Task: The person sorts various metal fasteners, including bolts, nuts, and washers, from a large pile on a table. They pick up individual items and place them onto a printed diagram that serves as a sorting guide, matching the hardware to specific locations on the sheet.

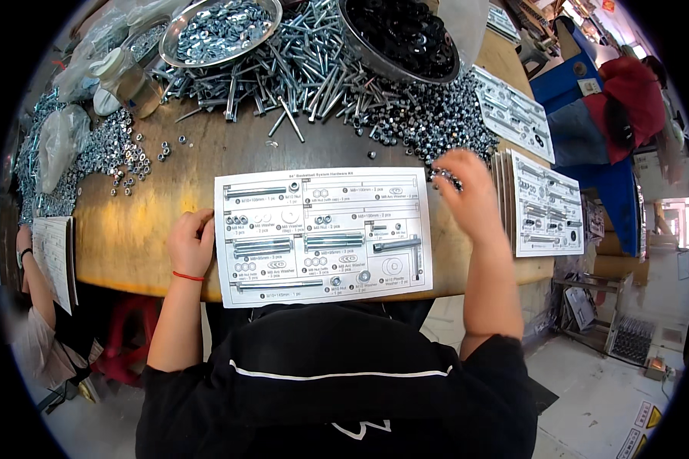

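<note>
A white printed card (291,200) with pictures of hardware lies in front of me, its lower edge at the table's front edge. Bolts and several nuts and washers sit on some of its pictures. At the card's left edge rests my left hand (191,245), fingers curled in; what they hold, if anything, is hidden. My right hand (471,195) is closed on small nuts (445,179) just past the card's upper right corner. Beyond it spreads a heap of dark and silver nuts (429,115).
Long bolts (306,69) are piled at the back, between a metal bowl of washers (274,34) and a bowl of black parts (452,73). More nuts (122,157) and a plastic jar (134,88) are at left. Cards stand stacked (547,203) at right. Other people are on both sides.
</note>
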The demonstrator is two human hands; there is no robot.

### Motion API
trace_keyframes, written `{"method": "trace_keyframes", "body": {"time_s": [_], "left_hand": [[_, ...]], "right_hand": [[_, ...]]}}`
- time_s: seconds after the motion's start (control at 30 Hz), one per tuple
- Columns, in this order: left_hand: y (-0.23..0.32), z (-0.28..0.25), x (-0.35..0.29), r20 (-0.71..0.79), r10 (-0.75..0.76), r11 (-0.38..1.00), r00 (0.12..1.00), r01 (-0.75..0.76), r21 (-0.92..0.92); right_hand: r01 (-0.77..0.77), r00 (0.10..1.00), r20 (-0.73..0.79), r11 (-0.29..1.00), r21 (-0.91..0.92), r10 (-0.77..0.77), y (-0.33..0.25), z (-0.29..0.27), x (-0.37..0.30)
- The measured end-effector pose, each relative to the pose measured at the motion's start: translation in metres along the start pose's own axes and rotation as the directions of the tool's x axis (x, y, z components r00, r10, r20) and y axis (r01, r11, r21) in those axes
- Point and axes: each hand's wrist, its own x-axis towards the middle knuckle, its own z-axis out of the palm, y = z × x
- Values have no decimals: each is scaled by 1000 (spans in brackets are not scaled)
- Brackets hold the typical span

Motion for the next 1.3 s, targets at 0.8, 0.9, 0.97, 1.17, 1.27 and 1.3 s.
{"method": "trace_keyframes", "body": {"time_s": [0.8, 0.9, 0.97, 1.17, 1.27, 1.3], "left_hand": [[-3, 1, 2, -85, -106, 991, 991, 98, -90], [-3, 3, 3, -74, -108, 991, 991, 101, -91], [-5, 4, 2, -75, -108, 990, 991, 101, -95], [-6, 5, 3, -72, -91, 991, 993, 83, -104], [-6, 4, 3, -62, -95, 992, 994, 89, -91], [-7, 3, 3, -62, -96, 992, 993, 90, -87]], "right_hand": [[-305, 943, -67, 926, 221, 327, 49, 34, 218], [-245, 938, -143, 895, 374, 316, 57, 35, 210], [-216, 934, -160, 862, 458, 319, 56, 35, 200], [-217, 914, -174, 803, 555, 367, 51, 26, 170], [-192, 937, -181, 872, 451, 300, 53, 24, 181], [-179, 950, -175, 910, 374, 259, 52, 24, 187]]}}
